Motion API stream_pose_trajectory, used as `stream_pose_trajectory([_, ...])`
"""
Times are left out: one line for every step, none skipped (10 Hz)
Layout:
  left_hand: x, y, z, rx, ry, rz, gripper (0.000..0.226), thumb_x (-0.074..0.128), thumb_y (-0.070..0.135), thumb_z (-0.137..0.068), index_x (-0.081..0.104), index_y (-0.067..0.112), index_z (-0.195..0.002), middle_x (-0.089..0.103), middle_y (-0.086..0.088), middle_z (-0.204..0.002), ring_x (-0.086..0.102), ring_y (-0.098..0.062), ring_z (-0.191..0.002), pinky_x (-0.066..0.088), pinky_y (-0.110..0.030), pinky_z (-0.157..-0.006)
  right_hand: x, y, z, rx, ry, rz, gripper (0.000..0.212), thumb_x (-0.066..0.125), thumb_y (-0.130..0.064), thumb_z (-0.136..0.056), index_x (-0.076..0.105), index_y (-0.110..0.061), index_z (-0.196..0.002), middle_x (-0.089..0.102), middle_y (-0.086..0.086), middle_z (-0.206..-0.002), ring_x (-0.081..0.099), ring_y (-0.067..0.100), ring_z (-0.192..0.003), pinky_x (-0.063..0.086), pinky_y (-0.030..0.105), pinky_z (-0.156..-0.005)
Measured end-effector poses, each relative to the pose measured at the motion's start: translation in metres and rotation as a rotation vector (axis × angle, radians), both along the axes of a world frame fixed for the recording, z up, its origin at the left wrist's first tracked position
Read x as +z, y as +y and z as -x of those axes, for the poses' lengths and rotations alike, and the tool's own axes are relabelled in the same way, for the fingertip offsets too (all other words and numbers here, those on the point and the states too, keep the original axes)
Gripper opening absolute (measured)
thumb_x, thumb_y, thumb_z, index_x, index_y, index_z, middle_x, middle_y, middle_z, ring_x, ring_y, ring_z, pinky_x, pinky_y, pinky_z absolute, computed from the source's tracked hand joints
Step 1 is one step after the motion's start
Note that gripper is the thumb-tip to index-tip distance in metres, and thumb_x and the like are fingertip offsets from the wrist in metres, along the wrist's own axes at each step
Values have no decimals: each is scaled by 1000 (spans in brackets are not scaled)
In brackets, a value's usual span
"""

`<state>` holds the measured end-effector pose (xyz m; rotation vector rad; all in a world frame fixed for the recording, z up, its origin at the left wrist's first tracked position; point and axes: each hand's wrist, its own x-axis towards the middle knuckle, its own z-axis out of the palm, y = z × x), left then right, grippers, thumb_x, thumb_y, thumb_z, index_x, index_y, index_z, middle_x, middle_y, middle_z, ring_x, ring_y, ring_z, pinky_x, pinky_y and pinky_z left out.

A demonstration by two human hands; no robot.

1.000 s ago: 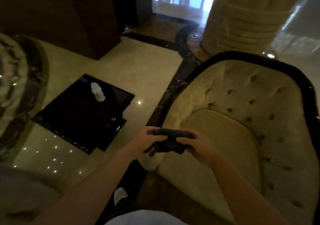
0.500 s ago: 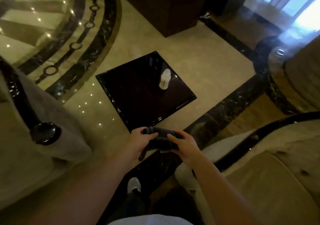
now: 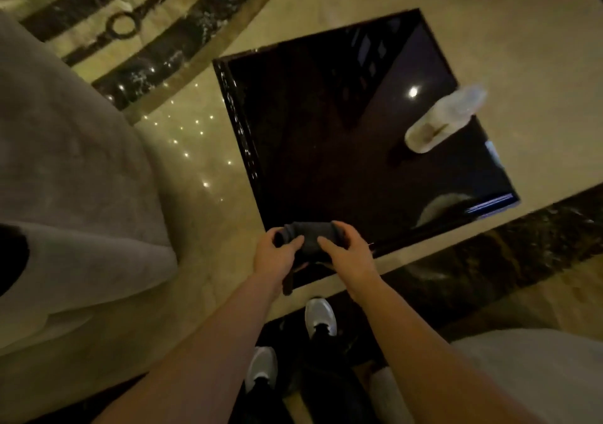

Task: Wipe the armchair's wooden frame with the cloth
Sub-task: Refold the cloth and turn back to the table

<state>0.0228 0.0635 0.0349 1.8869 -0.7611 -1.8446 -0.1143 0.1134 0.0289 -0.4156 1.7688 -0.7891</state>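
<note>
Dark grey cloth (image 3: pixel 310 239) sits bunched between both hands, the left hand (image 3: pixel 273 255) clenched on its near end and the right hand (image 3: pixel 342 250) gripping the other. A second ago the tufted armchair lay just beyond the right hand; now the view has swung left, and a glossy black desk (image 3: pixel 326 149) lies beyond the knuckles, with what looks like a plastic bottle (image 3: pixel 443 118) (blurred) far off to the right. Pale upholstery (image 3: pixel 71 169) shows left of the left hand, possibly another chair. Wiping has not begun; the person seems to be repositioning.
</note>
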Motion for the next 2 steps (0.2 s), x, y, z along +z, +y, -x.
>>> stream_pose_trajectory([-68,-10,-8,-142,-200,69,16,70,25,-88,63,21,-101,68,-9,-106,66,-27,-96,59,-49,-85,-70,-13,3,156,172,-21,50,67,-36,-93,51,-32,-140,47,-5,-121,51,4,-96,43,10,-69])
stream_pose_trajectory([-105,-16,-12,-215,-292,87,32,75,35,-82,61,21,-107,68,-5,-108,66,-24,-96,58,-45,-87,-114,-17,10,241,202,-41,56,65,-45,-93,47,-34,-144,47,-3,-121,50,8,-99,39,11,-69])
